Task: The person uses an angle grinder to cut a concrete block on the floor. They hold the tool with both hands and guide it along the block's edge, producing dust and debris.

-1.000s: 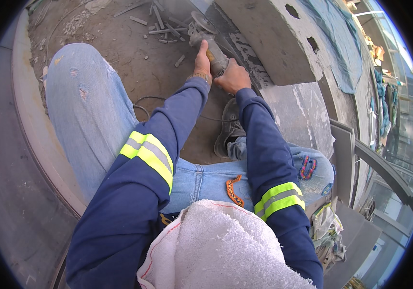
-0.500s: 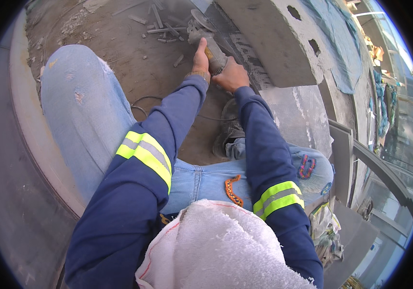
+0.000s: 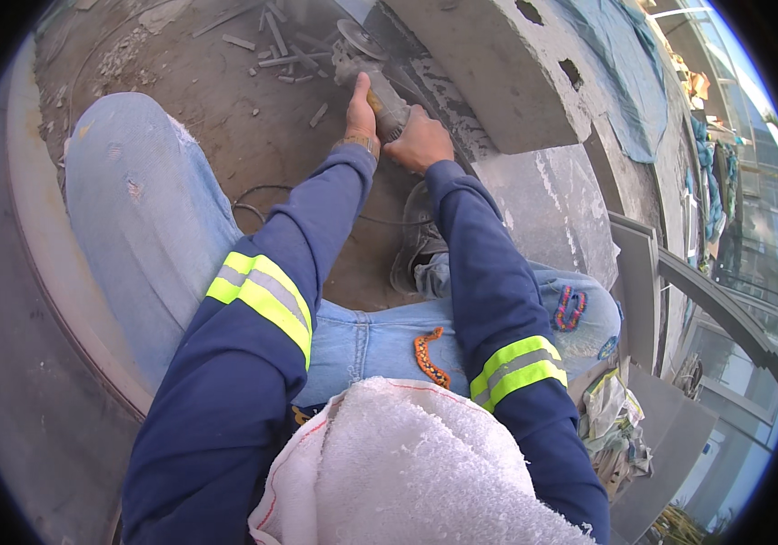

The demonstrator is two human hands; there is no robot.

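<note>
Near twelve o'clock, the left grip (image 3: 361, 120) and right grip (image 3: 421, 143) were wrapped around an angle grinder (image 3: 391, 102), whose disc (image 3: 361, 39), near the concrete block (image 3: 493, 77) toward one o'clock, could have kicked back if its edge had bound while either grip was slack.

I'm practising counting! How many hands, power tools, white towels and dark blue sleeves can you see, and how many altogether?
Hands: 2 (left hand, right hand)
Power tools: 1 (grinder)
White towels: 1 (towel)
Dark blue sleeves: 2 (left sleeve, right sleeve)
Total: 6
</note>
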